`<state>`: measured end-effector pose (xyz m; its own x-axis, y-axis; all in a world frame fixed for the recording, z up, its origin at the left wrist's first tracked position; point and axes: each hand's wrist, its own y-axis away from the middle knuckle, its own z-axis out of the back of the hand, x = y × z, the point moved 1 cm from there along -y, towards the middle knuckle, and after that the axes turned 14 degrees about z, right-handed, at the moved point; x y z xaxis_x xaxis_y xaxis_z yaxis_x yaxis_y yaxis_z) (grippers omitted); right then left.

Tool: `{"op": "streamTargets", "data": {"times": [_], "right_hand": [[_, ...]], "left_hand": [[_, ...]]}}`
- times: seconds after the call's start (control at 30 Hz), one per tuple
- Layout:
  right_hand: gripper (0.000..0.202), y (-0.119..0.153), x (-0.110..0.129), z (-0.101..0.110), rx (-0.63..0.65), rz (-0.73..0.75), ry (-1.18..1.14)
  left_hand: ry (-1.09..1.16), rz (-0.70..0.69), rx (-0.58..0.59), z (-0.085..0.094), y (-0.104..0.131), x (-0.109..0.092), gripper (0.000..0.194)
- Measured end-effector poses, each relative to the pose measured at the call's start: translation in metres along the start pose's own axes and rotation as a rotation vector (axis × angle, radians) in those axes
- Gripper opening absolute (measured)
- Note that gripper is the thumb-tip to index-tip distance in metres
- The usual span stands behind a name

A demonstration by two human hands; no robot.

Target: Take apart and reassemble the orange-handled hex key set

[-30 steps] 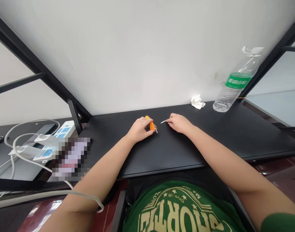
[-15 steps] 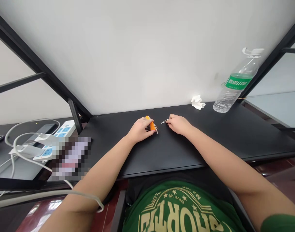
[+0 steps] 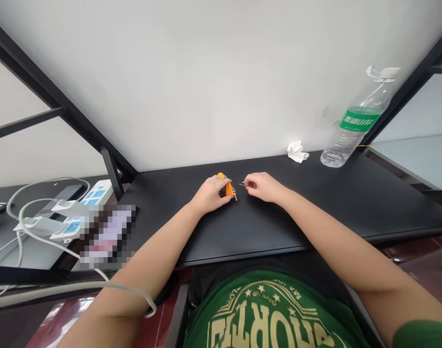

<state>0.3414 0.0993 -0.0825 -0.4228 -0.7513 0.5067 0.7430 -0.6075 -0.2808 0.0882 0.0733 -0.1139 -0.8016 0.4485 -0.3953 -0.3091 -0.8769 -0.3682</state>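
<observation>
My left hand [image 3: 210,194] is closed on an orange holder [image 3: 228,189], which carries several small metal L-shaped keys whose bent ends point to the right. Just right of it, my right hand [image 3: 262,186] pinches a small thin metal key [image 3: 241,184], its tip showing past the fingertips towards the holder. A narrow gap separates that key from the holder. Both hands are low over the black tabletop [image 3: 242,232], near its middle.
At the back right stand a clear plastic bottle [image 3: 358,121] with a green label and a crumpled white tissue [image 3: 297,152]. On the left are a white power strip [image 3: 97,193], cables and a blurred-out flat object [image 3: 110,234]. Black frame bars rise at both sides.
My right hand has moved slightly left, closer to the holder, and the key in its fingers has turned and shows less. My left hand has stayed around the holder.
</observation>
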Motion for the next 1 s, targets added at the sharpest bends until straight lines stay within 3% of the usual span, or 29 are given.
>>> {"op": "streamTargets", "data": {"times": [0.27,0.47,0.73,0.87,1.0], "right_hand": [[0.02,-0.003,0.004,-0.009,-0.14,0.175,-0.049],[0.024,-0.001,0.008,-0.008,-0.064,0.199,0.043],[0.034,-0.002,0.03,-0.007,0.088,0.197,0.414],[0.029,-0.004,0.029,-0.012,0.059,0.174,0.252],[0.023,-0.006,0.024,-0.018,-0.095,0.166,0.02]], "left_hand": [[0.01,-0.067,-0.013,-0.001,0.0,-0.004,0.045],[-0.017,-0.06,0.036,0.002,0.001,-0.01,0.042],[-0.101,-0.036,0.054,0.004,0.001,-0.017,0.041],[-0.132,-0.041,0.066,0.005,0.0,-0.023,0.037],[-0.125,-0.059,0.061,0.007,-0.001,-0.029,0.026]]}}
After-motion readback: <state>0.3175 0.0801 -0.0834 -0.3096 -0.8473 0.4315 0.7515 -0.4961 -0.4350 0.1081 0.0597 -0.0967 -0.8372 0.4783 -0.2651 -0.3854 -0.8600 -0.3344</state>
